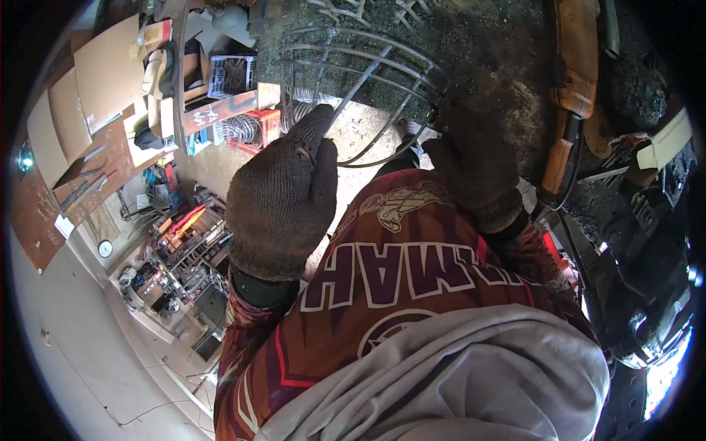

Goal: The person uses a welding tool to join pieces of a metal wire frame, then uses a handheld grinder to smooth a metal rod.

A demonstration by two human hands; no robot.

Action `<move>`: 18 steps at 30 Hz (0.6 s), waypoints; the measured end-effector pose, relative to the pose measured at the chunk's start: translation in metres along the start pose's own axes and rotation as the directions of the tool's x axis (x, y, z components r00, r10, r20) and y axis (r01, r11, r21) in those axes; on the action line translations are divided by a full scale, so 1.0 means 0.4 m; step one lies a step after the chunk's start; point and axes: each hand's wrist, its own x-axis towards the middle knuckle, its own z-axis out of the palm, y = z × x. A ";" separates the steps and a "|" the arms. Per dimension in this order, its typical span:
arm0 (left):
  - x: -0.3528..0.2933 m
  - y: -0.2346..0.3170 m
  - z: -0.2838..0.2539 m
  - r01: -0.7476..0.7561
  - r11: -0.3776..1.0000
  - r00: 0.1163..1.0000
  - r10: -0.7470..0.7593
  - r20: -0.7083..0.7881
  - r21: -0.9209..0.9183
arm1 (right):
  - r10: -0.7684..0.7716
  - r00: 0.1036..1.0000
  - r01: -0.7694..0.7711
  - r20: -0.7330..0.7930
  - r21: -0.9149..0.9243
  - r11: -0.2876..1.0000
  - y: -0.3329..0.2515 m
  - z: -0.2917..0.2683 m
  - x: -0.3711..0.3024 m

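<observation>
A round-edged frame of bent metal rods (364, 76) reaches over the edge of the dark, grimy worktop (496, 66) in front of me. My left hand (283, 195), in a dark knitted work glove, is closed at the frame's near left side; rods run in to its fingertips and thumb. On the other side, my right hand (478, 165) wears the same kind of glove and meets the rod ends at the frame's right edge. Its fingers curl there but are dark and partly hidden against the worktop.
An orange-brown tool with a cable (575, 66) lies at the right of the worktop. More metal rods (346, 11) lie at the far edge. Left stand a red crate (265, 126) with coiled wire, a pale crate (231, 76) and cardboard sheets (107, 70). Cluttered shelving (184, 264) stands lower left.
</observation>
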 end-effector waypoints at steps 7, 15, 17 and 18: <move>0.005 0.004 -0.003 0.042 0.999 0.999 -0.043 0.029 0.020 | -0.002 0.999 0.005 0.043 -0.083 0.997 0.003 0.001 -0.004; 0.001 -0.009 0.004 -0.057 0.998 0.998 0.057 -0.020 0.038 | 0.058 0.997 -0.056 0.050 -0.051 0.997 -0.008 -0.004 0.002; 0.002 -0.007 0.005 -0.067 0.997 0.998 0.067 -0.015 0.026 | 0.064 0.997 -0.062 0.052 -0.042 0.997 -0.011 -0.008 0.001; 0.004 0.001 0.002 -0.032 0.999 0.999 0.032 0.005 0.028 | 0.044 0.998 -0.041 0.048 -0.054 0.998 -0.014 -0.011 0.006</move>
